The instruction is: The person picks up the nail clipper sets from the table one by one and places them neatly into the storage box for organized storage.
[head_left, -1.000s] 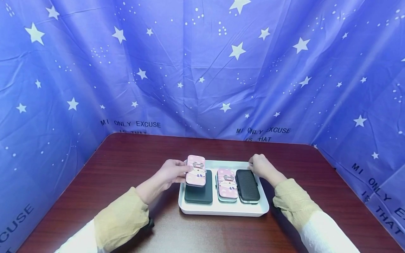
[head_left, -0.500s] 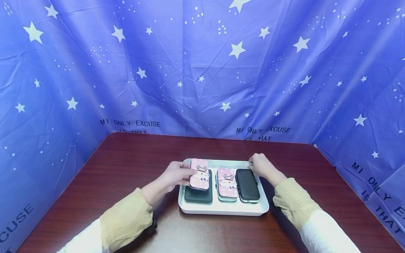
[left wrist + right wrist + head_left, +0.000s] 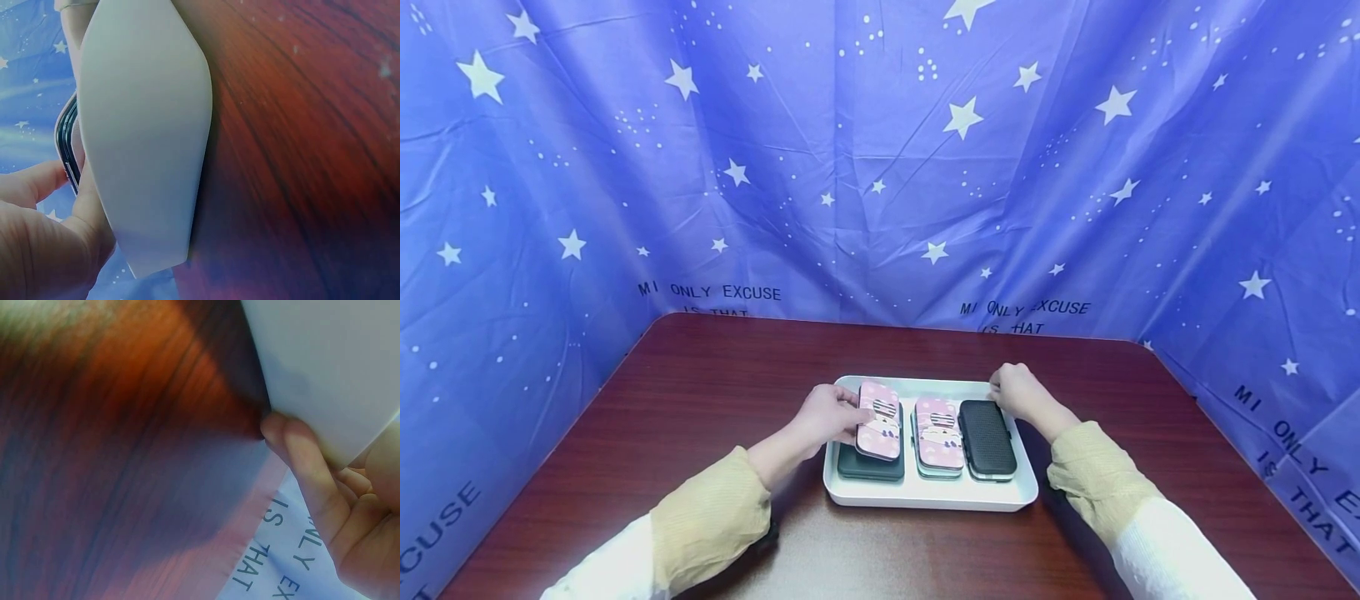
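My left hand [image 3: 829,417] pinches a flat pink case [image 3: 878,437] with a cartoon print by its left edge. That case is slightly tilted over a dark green flat case [image 3: 871,468] in the left part of the white tray [image 3: 925,497]; whether the two touch, I cannot tell. In the left wrist view, thumb and fingers [image 3: 37,181] hold the case edge behind the tray's wall [image 3: 147,137]. A second pink case [image 3: 939,446] lies in the tray's middle, beside a black textured case [image 3: 987,442]. At the far right corner my right hand [image 3: 1024,396] grips the tray rim, fingers [image 3: 306,456] against its outside.
The tray stands on a dark red wood-grain table [image 3: 715,367]. A blue curtain [image 3: 850,167] with white stars and printed words hangs behind the table and along both sides.
My left hand has carried the pink case to the right and toward the near side, lower over the dark green case. The right hand has stayed at the tray corner.
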A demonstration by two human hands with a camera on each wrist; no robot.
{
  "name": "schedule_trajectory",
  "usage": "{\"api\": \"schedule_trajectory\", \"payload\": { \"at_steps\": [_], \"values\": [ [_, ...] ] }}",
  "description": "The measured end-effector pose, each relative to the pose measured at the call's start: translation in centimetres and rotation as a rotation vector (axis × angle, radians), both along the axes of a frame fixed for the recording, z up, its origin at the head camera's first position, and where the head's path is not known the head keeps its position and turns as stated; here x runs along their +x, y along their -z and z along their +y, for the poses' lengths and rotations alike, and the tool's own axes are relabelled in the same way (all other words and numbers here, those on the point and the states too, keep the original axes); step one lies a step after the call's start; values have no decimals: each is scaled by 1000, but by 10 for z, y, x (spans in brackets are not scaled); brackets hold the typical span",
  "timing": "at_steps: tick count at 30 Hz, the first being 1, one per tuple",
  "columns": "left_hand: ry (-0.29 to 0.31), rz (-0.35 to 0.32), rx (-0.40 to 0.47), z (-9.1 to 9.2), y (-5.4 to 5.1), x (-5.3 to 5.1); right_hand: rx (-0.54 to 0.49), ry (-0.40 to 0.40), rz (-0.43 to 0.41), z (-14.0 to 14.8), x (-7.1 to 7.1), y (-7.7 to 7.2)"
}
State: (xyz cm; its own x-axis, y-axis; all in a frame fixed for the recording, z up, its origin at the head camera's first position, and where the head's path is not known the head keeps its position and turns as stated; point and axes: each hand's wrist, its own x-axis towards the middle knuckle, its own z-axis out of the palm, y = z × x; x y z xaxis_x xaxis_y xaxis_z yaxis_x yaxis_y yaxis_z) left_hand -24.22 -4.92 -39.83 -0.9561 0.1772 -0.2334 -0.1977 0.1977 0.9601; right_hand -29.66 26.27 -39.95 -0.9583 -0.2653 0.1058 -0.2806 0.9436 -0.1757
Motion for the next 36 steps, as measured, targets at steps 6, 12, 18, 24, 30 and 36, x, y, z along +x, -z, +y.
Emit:
{"api": "schedule_trajectory", "payload": {
  "at_steps": [6, 12, 18, 24, 30, 36],
  "values": [
    [0, -2, -4, 4, 3, 0, -5, -3, 12, 0, -1, 1],
    [0, 1, -9, 6, 9, -1, -8, -8, 19, 0, -1, 2],
    [10, 16, -51, 6, 8, -1, -1, -13, 29, 0, 0, 1],
    [28, 54, -131, 5, 4, 0, -3, -13, 26, 1, 0, 1],
    [79, 88, -245, 3, -3, 1, -12, -9, 15, 0, 1, -1],
    [136, 114, -391, 3, -11, 3, -7, -9, 17, -1, 1, -1]
  ]
}}
